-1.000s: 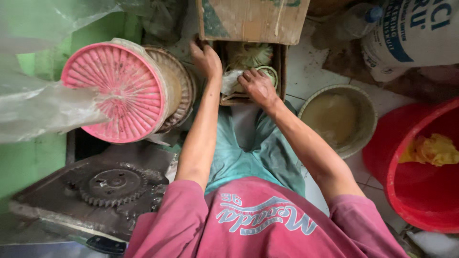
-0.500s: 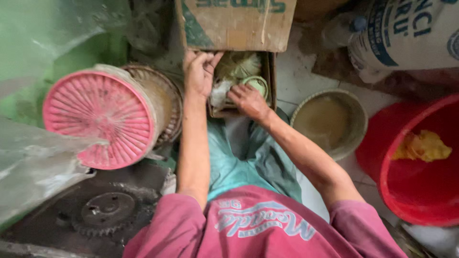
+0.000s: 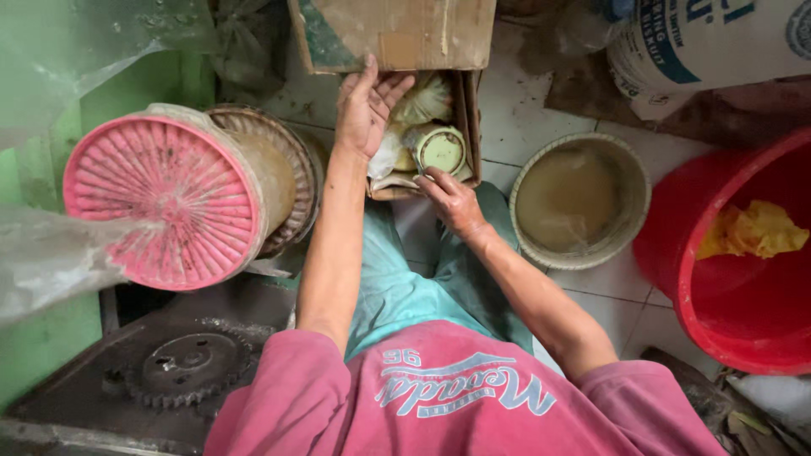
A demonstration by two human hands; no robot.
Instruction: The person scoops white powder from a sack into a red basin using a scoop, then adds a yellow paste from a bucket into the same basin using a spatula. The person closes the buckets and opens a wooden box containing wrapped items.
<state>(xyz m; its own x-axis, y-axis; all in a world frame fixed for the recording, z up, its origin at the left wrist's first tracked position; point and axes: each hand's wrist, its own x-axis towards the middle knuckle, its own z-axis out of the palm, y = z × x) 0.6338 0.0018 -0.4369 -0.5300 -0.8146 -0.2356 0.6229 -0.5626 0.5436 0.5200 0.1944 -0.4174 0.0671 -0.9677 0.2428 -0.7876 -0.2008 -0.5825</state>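
Tin (image 3: 441, 150), small, round, pale green lid w/ cream rim, lies top centre of frame inside open cardboard box (image 3: 470, 110), lid facing camera, packed among clear plastic bags (image 3: 422, 103) of yellowish contents. Right hand (image 3: 449, 196): just below tin at box's lower edge, fingertips at or touching its rim, fingers curled, not yet closed round it; exact contact hard to tell. Left hand (image 3: 365, 108): fingers spread, flat on box's left side against bags, gripping nothing. Hands apart, tin between them. Handling, est.: tin rigid, prob. light to moderate, smooth metal so somewhat slippery w/ damp or dusty fingers; best hold is across rim, thumb one side, fingers opposite, or round the body once freed from bags. Lid may be press-fit, so lifting by lid alone risky. Bags soft, crinkly, shift easily, poor to pull on. Box soft-walled, worn, flap (image 3: 397, 32) folded back above. Surrounds: pink ribbed round lid (image 3: 160, 198) on tilted container, left of frame; gear wheel (image 3: 187, 365) on dark metal plate, lower left; cream basin (image 3: 579, 201) w/ murky liquid, right of centre; red tub (image 3: 743, 253) holding yellow lump, right edge; printed sack (image 3: 710, 42), upper right. Tiled floor, dirty.
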